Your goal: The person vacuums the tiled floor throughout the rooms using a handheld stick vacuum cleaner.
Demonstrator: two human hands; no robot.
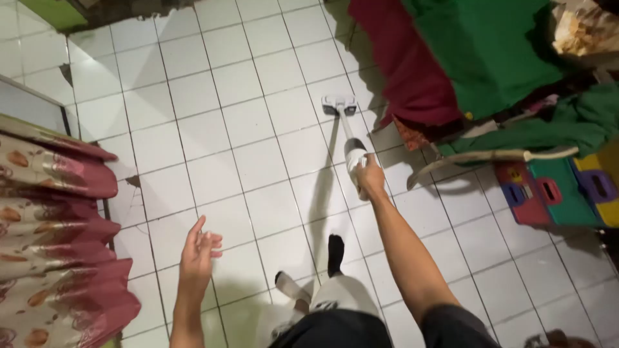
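The right hand [371, 177] is stretched out ahead on a straight arm, its fingers wrapped tight round the body of a slim white stick vacuum cleaner [354, 156]. The cleaner's thin white tube slopes away from the hand down to a small flat white floor head [340, 105], which rests on the white glazed floor tiles [213, 135] just beside the hanging edge of a dark red cloth [406, 64]. A green cloth [490, 45] lies over the red one, on what looks like a bed or couch at the upper right.

The left hand [198, 251] holds nothing — it hangs in the air low on the left, palm turned inward, fingers loosely spread and slightly curled, well apart from the cleaner. Below and between the two arms, the person's foot in a black sock [335, 252] stands on the tiles.

On the far left hangs a curtain of beige and dark red flowered fabric [51, 245], bunched in folds. At the right, near the bed's edge, a curved cream-coloured rail [490, 158] arcs over the floor, and beside it lies a set of foam play mats in red, green, blue and yellow [558, 190] — these are near the cleaner but not touching it.
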